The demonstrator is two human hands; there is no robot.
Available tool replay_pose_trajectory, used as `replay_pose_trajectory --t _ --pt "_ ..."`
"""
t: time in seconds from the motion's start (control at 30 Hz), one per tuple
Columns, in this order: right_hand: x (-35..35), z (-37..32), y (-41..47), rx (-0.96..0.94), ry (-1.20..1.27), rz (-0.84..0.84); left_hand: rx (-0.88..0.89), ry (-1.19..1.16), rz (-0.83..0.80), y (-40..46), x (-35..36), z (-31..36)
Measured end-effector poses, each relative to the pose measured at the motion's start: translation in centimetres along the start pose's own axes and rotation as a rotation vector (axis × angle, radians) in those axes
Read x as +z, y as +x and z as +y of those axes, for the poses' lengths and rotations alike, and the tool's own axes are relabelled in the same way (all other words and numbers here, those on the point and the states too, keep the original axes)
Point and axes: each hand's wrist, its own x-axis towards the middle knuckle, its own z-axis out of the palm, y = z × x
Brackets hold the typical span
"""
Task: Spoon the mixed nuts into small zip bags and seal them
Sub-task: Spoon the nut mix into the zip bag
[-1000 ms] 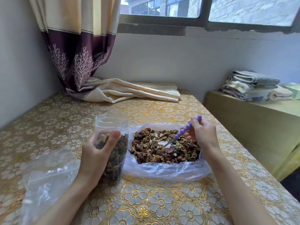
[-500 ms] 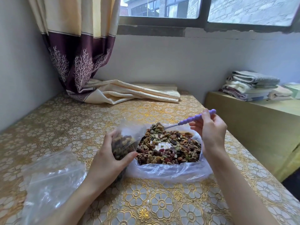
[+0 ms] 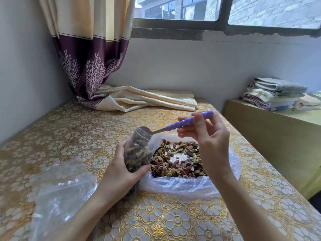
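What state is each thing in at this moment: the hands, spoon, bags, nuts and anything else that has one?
Left hand: grips the small zip bag.
Small zip bag: open, tilted, mostly full of nuts.
Right hand: pinches the spoon's purple handle.
Spoon: bowl at the small bag's mouth.
Large bag: open, flat on the table, nuts inside.
Empty bags: lying on the table, unfilled.
Curtain: drawn aside, hem pooled on the table.
Towels: folded, stacked.

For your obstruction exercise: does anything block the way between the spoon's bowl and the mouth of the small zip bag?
Nothing visible does. The spoon, pinched by the right hand, already has its bowl at the open mouth of the small zip bag, which the left hand grips tilted.
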Motion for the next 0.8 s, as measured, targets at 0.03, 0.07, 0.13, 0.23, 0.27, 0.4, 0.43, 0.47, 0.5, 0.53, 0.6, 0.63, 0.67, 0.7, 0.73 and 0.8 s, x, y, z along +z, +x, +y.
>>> replay_pose_trajectory --t 0.03,0.07,0.13,0.23,0.27,0.4,0.43,0.47,0.5,0.53,0.6,0.63,0.67,0.7,0.73,0.8 --pt "0.1 -0.1 -0.1 -0.026 -0.001 -0.030 0.001 -0.009 0.008 0.0 0.0 0.0" --pt "0.1 -0.1 -0.2 -0.046 -0.001 -0.050 0.000 -0.019 0.017 -0.1 0.0 0.0" --pt "0.0 -0.1 -0.2 -0.062 -0.001 -0.062 -0.007 -0.040 0.031 -0.1 0.0 0.0" --pt "-0.3 -0.1 -0.1 -0.053 0.016 -0.032 -0.012 -0.055 0.057 -0.1 -0.1 0.0" --pt "-0.4 0.0 0.0 -0.043 0.031 -0.008 -0.010 -0.054 0.067 -0.1 0.0 0.0" --pt "-1.2 0.2 0.7 -0.003 0.107 0.127 -0.008 -0.088 0.098 0.0 0.0 -0.2" --pt "-1.6 0.3 0.8 0.009 0.108 0.169 -0.010 -0.102 0.106 0.0 0.0 -0.2" --pt "-2.0 0.5 1.0 0.024 0.093 0.212 -0.013 -0.114 0.116 0.1 0.0 -0.2" --pt "-2.4 0.7 1.2 0.039 0.056 0.254 -0.016 -0.121 0.133 0.1 0.0 -0.2" --pt "-2.8 1.0 1.3 0.052 -0.004 0.290 -0.019 -0.126 0.156 0.2 -0.1 -0.2" --pt "-3.8 1.6 1.5 0.064 -0.172 0.334 -0.020 -0.145 0.212 0.3 -0.2 0.0" --pt "-4.1 2.0 1.6 0.069 -0.256 0.331 -0.027 -0.160 0.243 0.4 -0.4 0.0" --pt "-4.3 2.4 1.6 0.074 -0.329 0.320 -0.035 -0.181 0.269 0.4 -0.6 0.0" --pt "-4.6 2.7 1.7 0.081 -0.385 0.309 -0.046 -0.211 0.289 0.5 -0.8 0.0" --pt "-4.8 2.9 1.8 0.093 -0.425 0.305 -0.065 -0.249 0.304 0.7 -0.9 -0.1" --pt "-5.3 3.3 1.8 0.125 -0.478 0.312 -0.113 -0.316 0.317 0.9 -1.2 -0.1"
